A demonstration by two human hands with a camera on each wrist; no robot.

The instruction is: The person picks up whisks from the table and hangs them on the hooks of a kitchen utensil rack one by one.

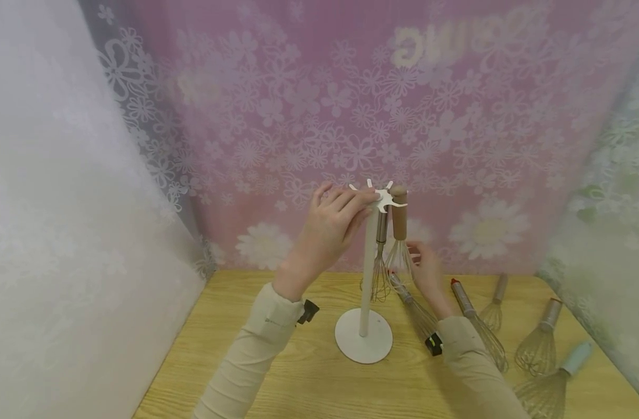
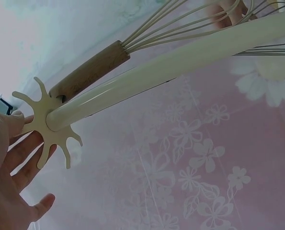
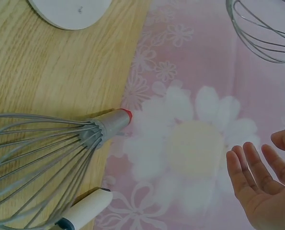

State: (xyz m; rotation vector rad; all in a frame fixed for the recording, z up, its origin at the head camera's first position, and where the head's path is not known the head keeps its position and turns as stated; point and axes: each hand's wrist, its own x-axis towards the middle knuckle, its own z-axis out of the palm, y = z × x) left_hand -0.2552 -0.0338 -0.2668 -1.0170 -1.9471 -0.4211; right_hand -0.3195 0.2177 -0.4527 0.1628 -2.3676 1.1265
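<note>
Atop stand (image 1: 368, 273), pinching hooks (image 1: 384, 201) with left hand (image 1: 332, 218); by brown-handled whisk (image 1: 400, 234), holding nothing with right hand (image 1: 426, 270). Likely light, springy-wired; grasp handle (image 1: 400, 222).

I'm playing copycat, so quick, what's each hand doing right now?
Left hand: closed, holding the hooked top of the white stand.
Right hand: open, holding nothing, near the hanging wooden-handled whisk.

One wooden-handled whisk (image 1: 400, 224) and one metal-handled whisk (image 1: 382, 228) are hanging from one white stand (image 1: 369, 267); five more whisks (image 1: 470, 311) are lying right of it on one worktop (image 1: 298, 372). One left hand (image 1: 330, 224) and one right hand (image 1: 428, 272) are showing.
</note>
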